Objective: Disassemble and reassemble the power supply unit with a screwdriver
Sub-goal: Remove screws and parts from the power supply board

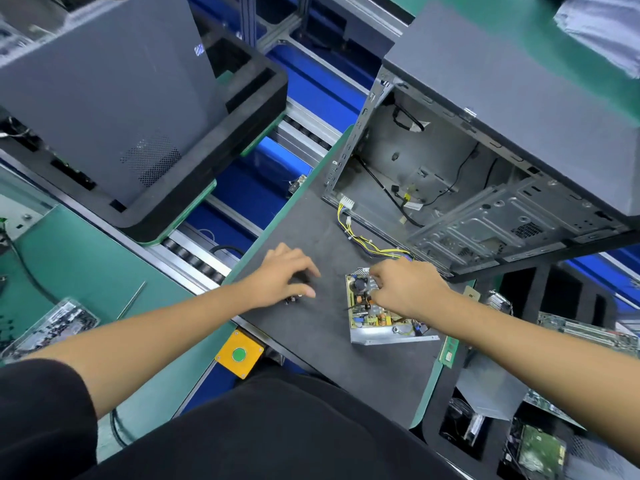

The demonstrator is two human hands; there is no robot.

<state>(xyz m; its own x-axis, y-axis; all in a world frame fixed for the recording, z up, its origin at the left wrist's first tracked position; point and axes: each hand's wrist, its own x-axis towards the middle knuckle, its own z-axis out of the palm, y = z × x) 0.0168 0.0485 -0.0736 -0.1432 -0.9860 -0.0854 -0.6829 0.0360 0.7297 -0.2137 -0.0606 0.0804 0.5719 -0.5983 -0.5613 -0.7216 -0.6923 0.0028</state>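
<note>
The power supply unit [388,332] lies open on the dark mat [311,358], its metal tray holding a circuit board [363,311] with capacitors and coils. A yellow and black cable bundle [367,245] runs from it toward the open computer case [450,188]. My right hand [407,289] reaches over the unit, fingertips curled down onto the board and pinching at its left part. My left hand [284,277] rests on the mat left of the unit, fingers loosely curved over a few small dark screws [292,299]. No screwdriver is in either hand.
A thin metal tool [131,299] lies on the green bench at left, near a clear parts box [48,327]. A grey case in a black tray [114,109] sits on the roller conveyor. A yellow box with a green button [239,355] is close in front. Boards, drives and a grey cover [485,389] lie at right.
</note>
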